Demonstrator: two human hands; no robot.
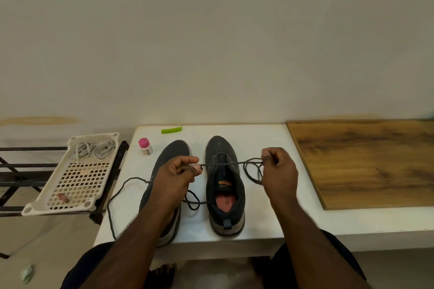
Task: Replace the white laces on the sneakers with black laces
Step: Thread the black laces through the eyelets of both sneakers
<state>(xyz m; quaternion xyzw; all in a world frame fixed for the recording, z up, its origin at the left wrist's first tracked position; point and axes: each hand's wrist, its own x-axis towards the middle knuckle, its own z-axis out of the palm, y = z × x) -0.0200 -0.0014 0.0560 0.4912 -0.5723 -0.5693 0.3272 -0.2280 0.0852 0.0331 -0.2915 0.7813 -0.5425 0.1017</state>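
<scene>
A low white bench [270, 138] with a smooth painted top is seen from above, set against a pale wall. A brown wood-grain board [366, 162] is laid over the bench's right end. Two dark grey fabric sneakers stand side by side near the middle of the bench, toes turned to the far edge. The left-hand sneaker [173, 155] is largely covered by a forearm. The right-hand sneaker [225, 185] is shown open, a pink insole visible inside, with no lacing seen higher up the tongue.

A thin black lace [218, 164] is stretched taut across the front eyelets of the right-hand sneaker. It is pinched between the thumb and curled fingers of the left hand [178, 171] on one side. On the other side it is gripped in the closed fingers of the right hand [278, 166], slack loops hanging beneath. A further length of black lace is trailed over the bench's near left corner.

Off the bench's left edge, a cream perforated plastic tray [58, 204] is rested on a dark metal rack, and coiled white laces [94, 149] are held in its far end. A small pink-capped bottle [144, 146] and a green plastic clip [171, 129] are placed near the far left corner.

The step in hand is judged to be the evening of both ends at the first eyelets. Crossing each end to the next eyelet pair is probably called for next.
</scene>
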